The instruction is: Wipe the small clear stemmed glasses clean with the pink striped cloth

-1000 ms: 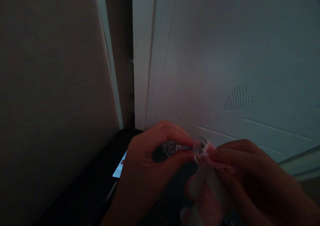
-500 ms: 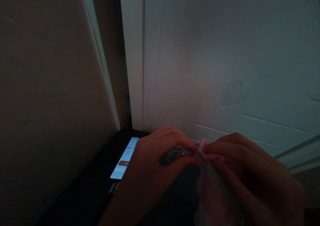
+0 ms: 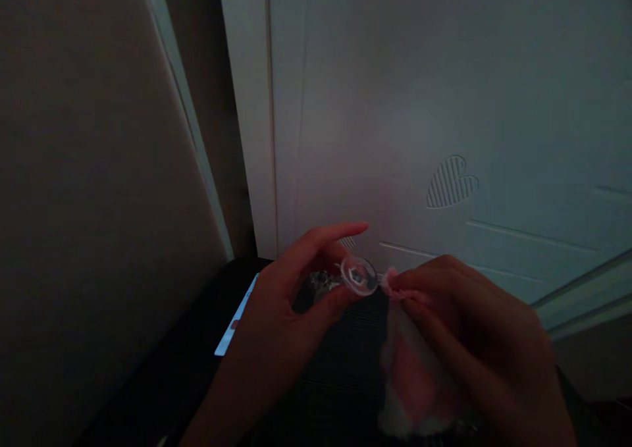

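Observation:
The scene is very dark. My left hand point(image 3: 291, 302) pinches a small clear glass piece point(image 3: 353, 277) with a round foot facing me; the index finger is stretched out above it. My right hand point(image 3: 469, 328) is closed on a pale pink cloth point(image 3: 409, 374), its bunched tip just right of the glass's round foot. The cloth hangs down below the hand.
A lit phone screen point(image 3: 237, 318) lies on a dark surface point(image 3: 172, 374) behind my left hand. A white cabinet door point(image 3: 444, 105) with heart-shaped cut-outs stands straight ahead. A beige panel point(image 3: 89, 170) fills the left side.
The cloth has come off the glass's round foot, which now shows bare. My left index finger has lifted and straightened. The view has shifted slightly.

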A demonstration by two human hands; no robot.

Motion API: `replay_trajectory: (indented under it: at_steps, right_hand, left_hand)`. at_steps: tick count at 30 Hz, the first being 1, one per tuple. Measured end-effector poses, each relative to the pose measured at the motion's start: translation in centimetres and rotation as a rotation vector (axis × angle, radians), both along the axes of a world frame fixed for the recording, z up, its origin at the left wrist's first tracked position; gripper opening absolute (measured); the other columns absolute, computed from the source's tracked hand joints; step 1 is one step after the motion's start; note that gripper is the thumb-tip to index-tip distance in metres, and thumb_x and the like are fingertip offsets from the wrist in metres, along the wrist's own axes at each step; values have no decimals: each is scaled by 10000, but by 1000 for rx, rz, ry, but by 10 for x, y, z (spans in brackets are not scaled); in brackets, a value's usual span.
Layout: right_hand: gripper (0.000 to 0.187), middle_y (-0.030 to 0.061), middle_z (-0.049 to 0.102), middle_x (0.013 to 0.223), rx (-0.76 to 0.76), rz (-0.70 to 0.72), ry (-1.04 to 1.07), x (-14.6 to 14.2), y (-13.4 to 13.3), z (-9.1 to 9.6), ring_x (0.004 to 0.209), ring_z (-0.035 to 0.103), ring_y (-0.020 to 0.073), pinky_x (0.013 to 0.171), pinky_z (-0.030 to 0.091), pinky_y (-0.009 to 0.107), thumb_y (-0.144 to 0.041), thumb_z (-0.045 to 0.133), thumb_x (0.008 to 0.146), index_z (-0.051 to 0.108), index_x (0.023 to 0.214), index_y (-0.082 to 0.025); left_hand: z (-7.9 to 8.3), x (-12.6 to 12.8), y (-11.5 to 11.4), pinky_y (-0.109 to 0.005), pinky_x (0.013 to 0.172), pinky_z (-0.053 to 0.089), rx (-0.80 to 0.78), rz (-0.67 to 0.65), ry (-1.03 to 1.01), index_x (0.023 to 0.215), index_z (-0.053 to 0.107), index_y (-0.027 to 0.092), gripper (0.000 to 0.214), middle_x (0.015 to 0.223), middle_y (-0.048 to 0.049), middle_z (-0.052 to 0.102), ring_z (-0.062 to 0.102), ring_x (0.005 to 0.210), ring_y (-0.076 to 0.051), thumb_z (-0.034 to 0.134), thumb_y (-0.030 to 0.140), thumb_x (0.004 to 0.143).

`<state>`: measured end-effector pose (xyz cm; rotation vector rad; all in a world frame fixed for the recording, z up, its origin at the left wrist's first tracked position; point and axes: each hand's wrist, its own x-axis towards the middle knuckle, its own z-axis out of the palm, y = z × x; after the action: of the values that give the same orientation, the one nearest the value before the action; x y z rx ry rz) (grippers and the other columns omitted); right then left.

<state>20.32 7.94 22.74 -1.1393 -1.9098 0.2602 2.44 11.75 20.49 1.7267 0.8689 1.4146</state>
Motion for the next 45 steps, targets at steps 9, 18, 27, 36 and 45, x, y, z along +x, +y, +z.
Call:
replay_trajectory:
  at_steps: [9, 18, 27, 36, 45]
  right_hand:
    - [188, -18, 645, 857, -2, 42, 3, 1, 1, 5, 721, 643, 112, 581, 492, 184, -147, 576, 796, 611, 956, -241]
    - [166, -45, 620, 829, -43, 113, -12, -10, -3, 10, 694, 606, 71, 571, 451, 159, -153, 576, 811, 606, 949, -240]
    - [159, -17, 605, 825, 11, 91, 16, -10, -6, 11, 696, 591, 80, 564, 451, 176, -127, 559, 816, 639, 923, -214]
    - [189, 3, 600, 809, 8, 118, 52, -6, -2, 9, 664, 595, 94, 516, 454, 197, -121, 537, 817, 660, 935, -203]
    - [185, -33, 615, 777, -24, 67, 65, -5, 0, 6, 613, 599, 89, 495, 436, 194, -151, 570, 801, 634, 937, -260]
  left_hand:
    - [5, -4, -4, -119, 575, 474, -50, -40, -94, 935, 664, 321, 218, 837, 53, 647, 600, 695, -86, 608, 146, 818]
    - [15, 3, -10, -88, 514, 472, -101, -24, -230, 1019, 660, 314, 265, 776, 38, 599, 555, 631, -73, 611, 159, 809]
    - [14, 7, -13, -57, 498, 430, -181, -147, -258, 974, 626, 324, 174, 763, 53, 540, 483, 591, -41, 590, 216, 842]
    - [15, 10, -14, -73, 468, 415, -169, -106, -253, 964, 630, 319, 166, 743, 51, 527, 461, 555, -41, 600, 218, 835]
    - [14, 6, -16, -113, 416, 425, -132, 25, -432, 952, 597, 280, 162, 761, 52, 543, 468, 506, -44, 590, 172, 832]
